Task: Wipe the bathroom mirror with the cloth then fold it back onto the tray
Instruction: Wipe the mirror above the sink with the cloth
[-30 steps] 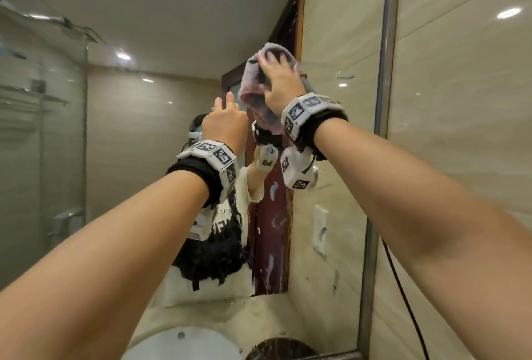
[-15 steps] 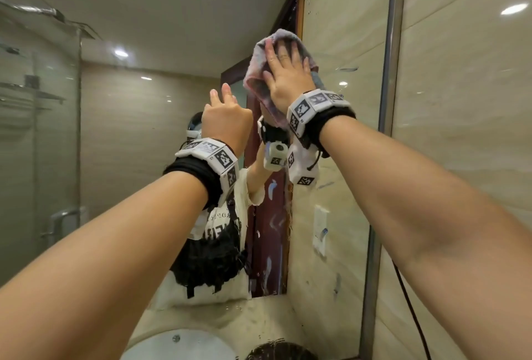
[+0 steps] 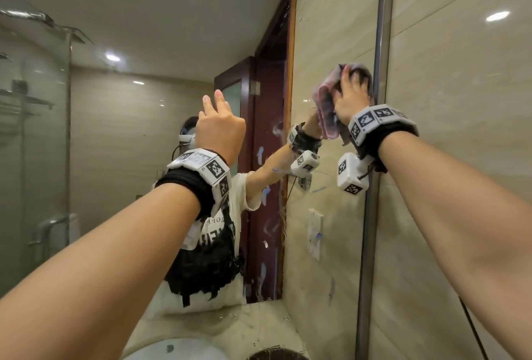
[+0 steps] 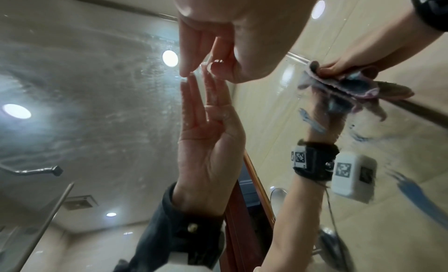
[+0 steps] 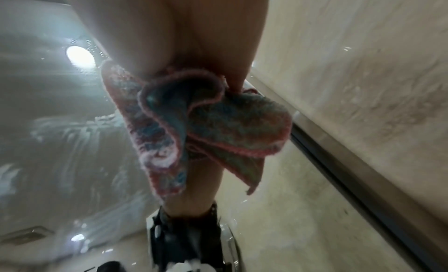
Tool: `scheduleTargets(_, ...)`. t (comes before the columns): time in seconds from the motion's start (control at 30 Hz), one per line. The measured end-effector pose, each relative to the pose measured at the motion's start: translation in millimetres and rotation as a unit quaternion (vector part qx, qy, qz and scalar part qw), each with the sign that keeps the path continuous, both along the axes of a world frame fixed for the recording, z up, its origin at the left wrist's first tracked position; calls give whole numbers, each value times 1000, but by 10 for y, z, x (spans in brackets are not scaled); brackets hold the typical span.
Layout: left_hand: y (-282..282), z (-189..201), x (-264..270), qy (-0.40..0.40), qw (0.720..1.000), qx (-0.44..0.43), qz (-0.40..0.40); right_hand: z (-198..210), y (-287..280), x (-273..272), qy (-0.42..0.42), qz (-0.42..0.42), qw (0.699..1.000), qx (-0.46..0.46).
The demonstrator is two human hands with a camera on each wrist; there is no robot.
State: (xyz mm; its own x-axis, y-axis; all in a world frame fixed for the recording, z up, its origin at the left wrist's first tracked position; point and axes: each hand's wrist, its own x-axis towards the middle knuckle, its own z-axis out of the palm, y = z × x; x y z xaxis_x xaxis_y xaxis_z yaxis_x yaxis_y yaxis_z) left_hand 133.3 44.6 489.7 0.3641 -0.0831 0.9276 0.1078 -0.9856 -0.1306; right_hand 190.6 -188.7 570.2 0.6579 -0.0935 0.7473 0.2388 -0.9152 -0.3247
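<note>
Head view, near to far: both forearms reach up to the mirror. Right hand grips the pink cloth, bunched under the palm and pressed to the glass right beside the metal edge strip. Left hand holds nothing, fingers loosely extended toward the glass. Change: a second ago the cloth sat up near the middle over the reflected door; it has since swept right and slightly down to the mirror's right border, and the left hand has opened out a bit. Judgement: one horizontal pass has reached its end, so wiping is mid-way; blue smears lower on the glass remain, so more strokes are needed there before any folding. Tray is not in view. Left wrist view adds what head view hides: two left fingertips touch or nearly touch the glass, meeting their reflection, while the other fingers curl in, and a hazy film covers that side. Right wrist view shows the cloth's underside, crumpled rather than flat, stained blue, with wet streaks on the glass beside it; the fingers on the cloth are hidden there.
</note>
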Motion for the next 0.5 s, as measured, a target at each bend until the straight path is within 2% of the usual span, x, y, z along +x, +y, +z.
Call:
scheduleTargets(0.07, 1, -10, -5, 6, 1000, -8, 7, -4, 50, -16, -5, -11, 1000, 1)
scheduleTargets(0.17, -8, -19, -12, 17, 999, -23, -24, 6, 192, -74, -13, -12, 1000, -9)
scheduleTargets(0.37, -7, -5, -58, 31, 999, -16, -3, 201, 771, -219, -49, 46, 985, -157)
scheduleTargets(0.5, 4, -4, -37, 39, 999, -5, 18, 132, 1028, -253, -68, 72, 969, -228)
